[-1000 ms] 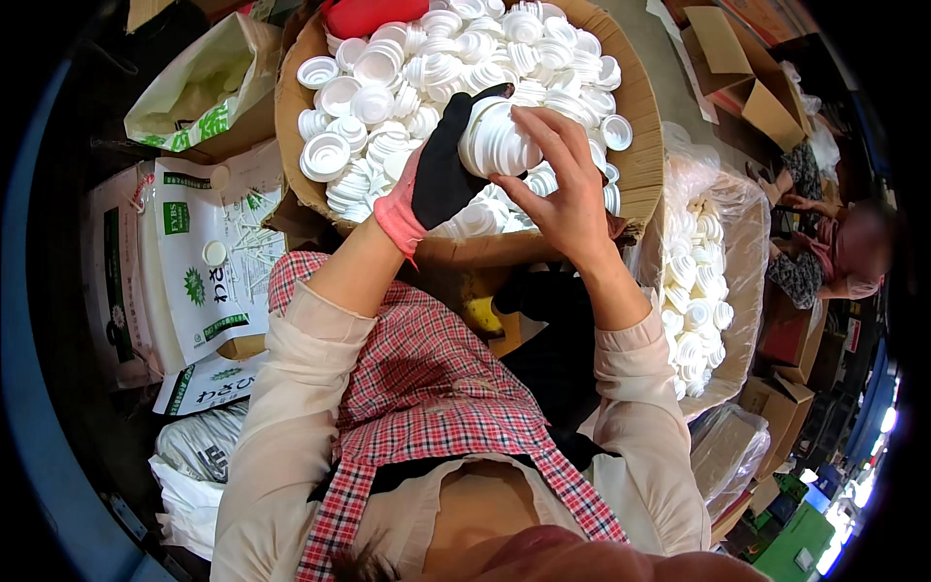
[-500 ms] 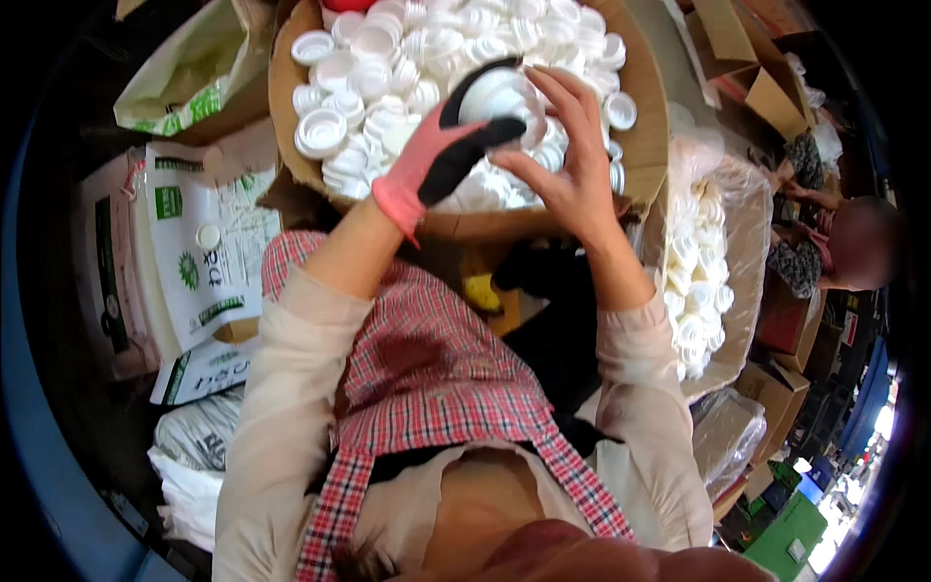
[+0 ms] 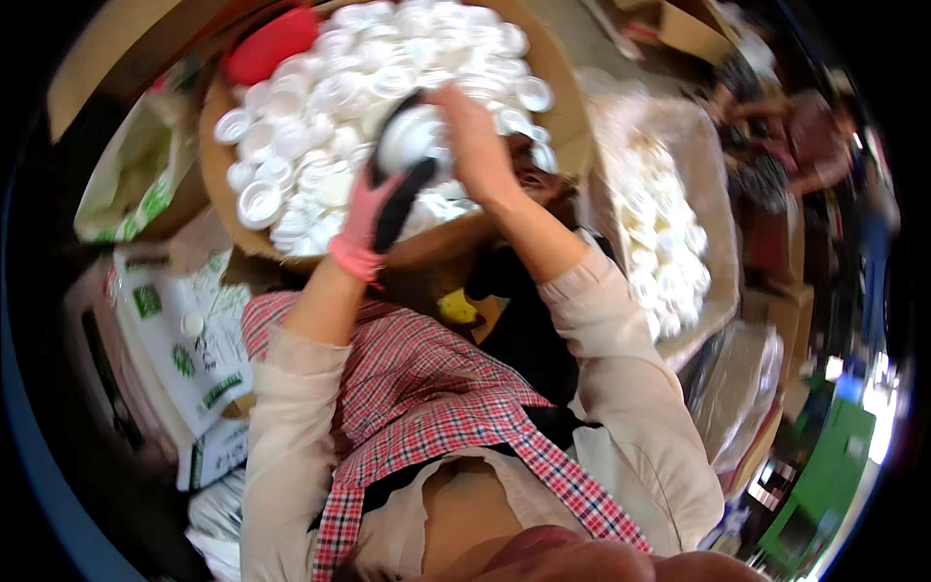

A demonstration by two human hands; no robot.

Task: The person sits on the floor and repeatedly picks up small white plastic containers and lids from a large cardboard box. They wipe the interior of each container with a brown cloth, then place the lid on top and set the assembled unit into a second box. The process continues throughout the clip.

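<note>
In the head view, both hands were up over the round cardboard tub [image 3: 572, 116] of white plastic caps [image 3: 320, 107]. The left hand [image 3: 383, 209], in a pink glove with a black palm, was closed around the lower end of a short stack of white caps [image 3: 407, 141]. The bare right hand [image 3: 475, 141] was wrapped over the stack's top and right side, fingers curled shut on it. So the stack sat clamped between the two hands, just above the loose caps near the middle of the tub.

Compared with the frames a second and half a second before, the stack had stayed in the same two-handed hold, but the hands sat closer together and the stack looked shorter and more covered, with the right hand lying further over it. The tub also filled more of the upper picture, so the head seemed to have tipped or leaned nearer. I judged that the caps were being pressed together into a nested stack, with that work going on rather than finished, since nothing had been set down.

A red lid [image 3: 272, 44] lay at the tub's far left rim. A clear bag of white caps [image 3: 659, 233] stood to the right, and printed sacks [image 3: 184, 339] lay to the left. Another person [image 3: 795, 126] sat at the upper right.
</note>
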